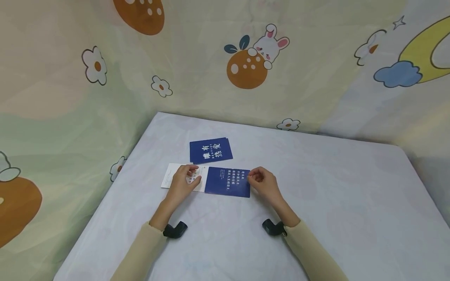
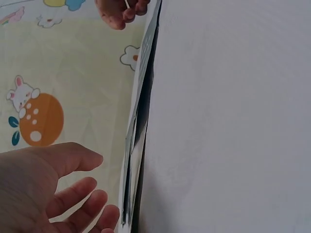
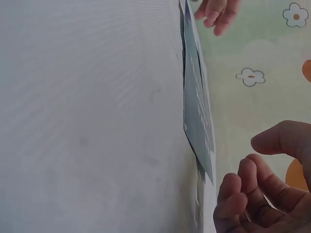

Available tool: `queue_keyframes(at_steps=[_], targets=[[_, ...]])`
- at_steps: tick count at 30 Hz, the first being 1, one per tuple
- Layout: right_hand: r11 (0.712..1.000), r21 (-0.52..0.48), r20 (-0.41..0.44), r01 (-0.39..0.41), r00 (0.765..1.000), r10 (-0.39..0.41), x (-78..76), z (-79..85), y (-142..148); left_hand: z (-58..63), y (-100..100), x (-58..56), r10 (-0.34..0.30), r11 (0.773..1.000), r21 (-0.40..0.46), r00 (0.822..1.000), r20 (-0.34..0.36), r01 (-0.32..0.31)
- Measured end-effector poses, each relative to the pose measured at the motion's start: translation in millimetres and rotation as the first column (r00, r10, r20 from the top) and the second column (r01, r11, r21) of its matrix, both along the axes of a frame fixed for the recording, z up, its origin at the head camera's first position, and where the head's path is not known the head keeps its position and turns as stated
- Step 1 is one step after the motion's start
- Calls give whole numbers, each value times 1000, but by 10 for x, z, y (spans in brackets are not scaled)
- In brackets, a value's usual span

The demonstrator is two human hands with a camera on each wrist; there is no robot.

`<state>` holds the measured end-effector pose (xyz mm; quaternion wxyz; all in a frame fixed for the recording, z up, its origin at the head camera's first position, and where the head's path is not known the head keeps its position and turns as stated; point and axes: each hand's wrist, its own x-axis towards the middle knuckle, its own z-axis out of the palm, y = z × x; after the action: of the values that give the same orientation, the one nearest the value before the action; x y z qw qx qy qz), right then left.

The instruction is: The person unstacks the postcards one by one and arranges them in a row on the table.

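A blue card [image 1: 219,182] with white lettering lies on the table, its left edge meeting a white printed card [image 1: 169,177]. My left hand [image 1: 183,182] hovers over the white one, hiding part of its print; the fingers are loosely bent, with a gap to the thumb. At the blue card's right edge is my right hand [image 1: 265,182]. The right wrist view shows its thumb and fingers [image 3: 229,187] apart, curved loosely with nothing between them, close to the card's corner. Seen edge-on in the left wrist view, the cards [image 2: 138,119] lie slightly raised in places.
Behind these cards lies a small stack of blue cards [image 1: 211,151], slightly fanned. A white cloth covers the table [image 1: 334,203]. Patterned fabric [image 1: 197,58] hangs as walls at the back and sides. A dark curved device [image 1: 175,230] is strapped at each wrist.
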<state>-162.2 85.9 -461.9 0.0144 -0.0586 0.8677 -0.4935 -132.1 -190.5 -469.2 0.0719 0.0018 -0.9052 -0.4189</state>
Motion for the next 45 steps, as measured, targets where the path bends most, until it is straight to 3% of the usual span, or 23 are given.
queue_keyframes(at_steps=[10, 19, 27, 32, 37, 42, 45], targets=[[999, -49, -43, -1, 999, -1, -81, 24, -150, 12, -92, -74, 0, 999, 51, 1000, 4, -1], [996, -25, -41, -84, 996, 83, -263, 119, -291, 31, -120, -231, 35, 997, 70, 997, 64, -40], [992, 5, 54, -130, 990, 129, -434, 105, -471, 36, -140, -379, 100, 994, 34, 988, 118, -105], [989, 17, 47, -145, 989, 144, -548, 112, -549, 61, -147, -469, 108, 993, 30, 984, 139, -114], [984, 56, 68, -169, 984, 165, -665, 137, -602, 78, -145, -539, 124, 992, -31, 978, 166, -120], [982, 98, 112, -164, 982, 152, -731, 27, -609, 43, -146, -533, 117, 992, -67, 970, 214, -105], [981, 105, 77, -161, 985, 153, -748, -72, -607, 14, -155, -516, 120, 992, -70, 967, 222, -107]])
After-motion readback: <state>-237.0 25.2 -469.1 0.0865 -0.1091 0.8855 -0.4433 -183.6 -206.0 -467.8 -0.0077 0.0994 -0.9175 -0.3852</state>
